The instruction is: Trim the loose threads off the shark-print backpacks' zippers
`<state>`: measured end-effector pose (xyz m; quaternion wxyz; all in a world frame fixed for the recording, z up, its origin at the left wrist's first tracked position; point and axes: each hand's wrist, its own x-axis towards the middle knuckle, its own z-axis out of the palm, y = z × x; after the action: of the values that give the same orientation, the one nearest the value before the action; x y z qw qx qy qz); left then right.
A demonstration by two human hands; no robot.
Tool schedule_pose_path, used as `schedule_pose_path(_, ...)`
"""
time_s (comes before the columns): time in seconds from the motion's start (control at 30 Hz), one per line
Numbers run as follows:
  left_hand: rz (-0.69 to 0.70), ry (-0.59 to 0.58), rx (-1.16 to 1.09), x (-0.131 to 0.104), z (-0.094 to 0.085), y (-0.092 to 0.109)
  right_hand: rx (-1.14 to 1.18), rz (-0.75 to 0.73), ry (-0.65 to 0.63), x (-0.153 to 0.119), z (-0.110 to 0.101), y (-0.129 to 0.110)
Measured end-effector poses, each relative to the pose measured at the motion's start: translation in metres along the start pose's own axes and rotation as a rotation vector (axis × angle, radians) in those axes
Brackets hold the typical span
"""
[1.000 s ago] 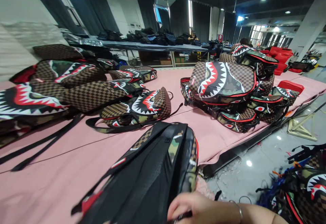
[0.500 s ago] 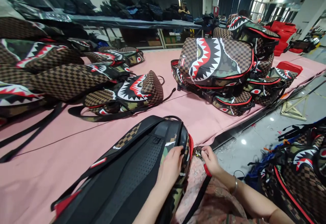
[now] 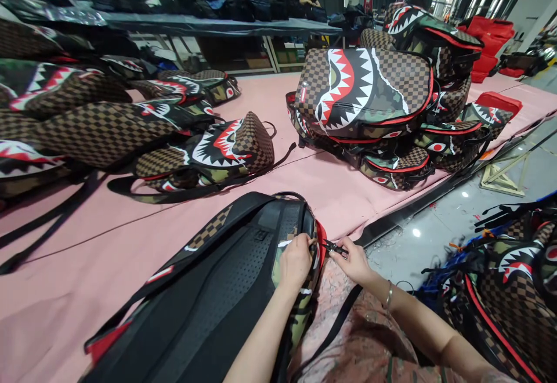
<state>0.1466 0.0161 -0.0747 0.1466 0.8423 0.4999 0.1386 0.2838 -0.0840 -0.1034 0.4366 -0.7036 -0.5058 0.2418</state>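
Note:
A backpack [image 3: 235,278] with a black padded back and a checkered, camouflage-patterned side lies on the pink-covered table in front of me. My left hand [image 3: 297,260] is closed on the backpack's side near its top end, pinching the material close to the red trim [image 3: 321,244]. My right hand [image 3: 354,261] grips small dark thread snips [image 3: 335,248], their tips pointing left at the red trim. Whether the blades touch a thread is too small to tell. A black strap [image 3: 337,322] hangs down beside my lap.
More shark-mouth backpacks [image 3: 365,90] are piled at the right of the pink table [image 3: 278,177]; others [image 3: 235,145] lie at the left. Below the table's right edge, more backpacks [image 3: 513,290] rest near the floor. A person [image 3: 308,0] is at a far table with dark bags.
My right hand has brought the snips left to the red trim. The left hand has shifted slightly up and closed tighter on the backpack's edge. The view has shifted slightly.

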Motion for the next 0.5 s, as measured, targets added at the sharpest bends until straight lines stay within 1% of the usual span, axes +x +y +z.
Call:
schedule_pose_path(0.1, -0.117, 0.041, -0.053, 0.005, 0.002, -0.001, -0.129, -0.068, -0.053, 0.001, -0.002, -0.008)
schedule_pose_path(0.17, -0.152, 0.048, -0.098, 0.008, 0.000, -0.002, -0.214, -0.117, -0.083, 0.002, -0.002, -0.013)
schedule_pose_path(0.33, -0.179, 0.050, -0.199, 0.009, -0.006, -0.002, -0.414, -0.196, -0.126, 0.007, -0.002, -0.023)
schedule_pose_path(0.5, -0.192, 0.058, -0.280, 0.008, -0.007, -0.001, -0.465, -0.213, -0.140, 0.011, 0.001, -0.027)
